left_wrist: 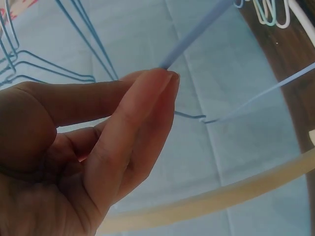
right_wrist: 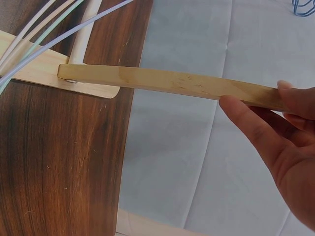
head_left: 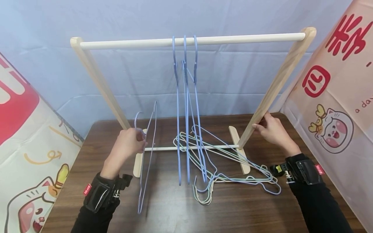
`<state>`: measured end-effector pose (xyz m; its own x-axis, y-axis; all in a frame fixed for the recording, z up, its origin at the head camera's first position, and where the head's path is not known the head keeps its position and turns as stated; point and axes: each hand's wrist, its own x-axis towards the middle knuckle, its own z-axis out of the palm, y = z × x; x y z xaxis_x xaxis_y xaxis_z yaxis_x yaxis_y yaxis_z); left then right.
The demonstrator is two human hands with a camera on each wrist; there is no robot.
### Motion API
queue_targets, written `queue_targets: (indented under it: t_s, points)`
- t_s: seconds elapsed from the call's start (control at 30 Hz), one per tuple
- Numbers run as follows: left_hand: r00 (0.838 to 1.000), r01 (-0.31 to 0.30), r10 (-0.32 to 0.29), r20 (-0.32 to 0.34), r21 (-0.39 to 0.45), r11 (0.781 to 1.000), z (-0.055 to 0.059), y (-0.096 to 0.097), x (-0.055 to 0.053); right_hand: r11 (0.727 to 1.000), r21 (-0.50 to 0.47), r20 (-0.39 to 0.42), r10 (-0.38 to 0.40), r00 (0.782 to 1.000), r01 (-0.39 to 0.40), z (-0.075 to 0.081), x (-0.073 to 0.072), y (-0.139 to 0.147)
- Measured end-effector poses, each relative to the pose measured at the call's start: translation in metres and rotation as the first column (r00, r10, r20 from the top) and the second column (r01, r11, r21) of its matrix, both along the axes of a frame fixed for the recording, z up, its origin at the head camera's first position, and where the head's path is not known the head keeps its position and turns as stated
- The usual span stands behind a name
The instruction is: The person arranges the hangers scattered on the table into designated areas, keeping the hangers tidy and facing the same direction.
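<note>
My left hand (head_left: 128,142) pinches a blue wire hanger (left_wrist: 199,32) between thumb and fingertips, close to its hook. The hanger hangs edge-on in the head view, in front of the left post (head_left: 100,81) of a small clothes rack. On the other side, my right hand (head_left: 274,129) grips the rack's wooden right post (right_wrist: 167,82) partway up, thumb on one face and fingers on the other. Three blue hangers (head_left: 187,97) hang by their hooks near the middle of the white top bar (head_left: 247,39).
A tangled pile of blue, green and cream hangers (head_left: 247,179) lies on the brown table (head_left: 175,216), overlapping the rack's lower rod and right foot (head_left: 244,166). The left foot (head_left: 137,166) stands behind the held hanger. Printed cloths flank the table.
</note>
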<state>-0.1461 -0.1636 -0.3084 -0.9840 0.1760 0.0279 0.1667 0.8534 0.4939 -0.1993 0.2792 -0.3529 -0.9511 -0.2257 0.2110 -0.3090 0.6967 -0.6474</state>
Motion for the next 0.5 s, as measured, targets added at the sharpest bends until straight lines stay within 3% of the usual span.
queue_targets:
  t_s: [0.3, 0.5]
  points:
    - [0.999, -0.003, 0.002, -0.033, -0.007, 1.000, 0.018, 0.005, -0.003, 1.000, -0.011, -0.005, 0.015, 1.000, -0.015, -0.001, -0.001, 0.000]
    - [1.000, -0.004, 0.005, -0.008, 0.011, 1.000, 0.032, 0.012, -0.005, 1.000, -0.010, -0.008, 0.011, 1.000, -0.011, -0.001, -0.001, 0.000]
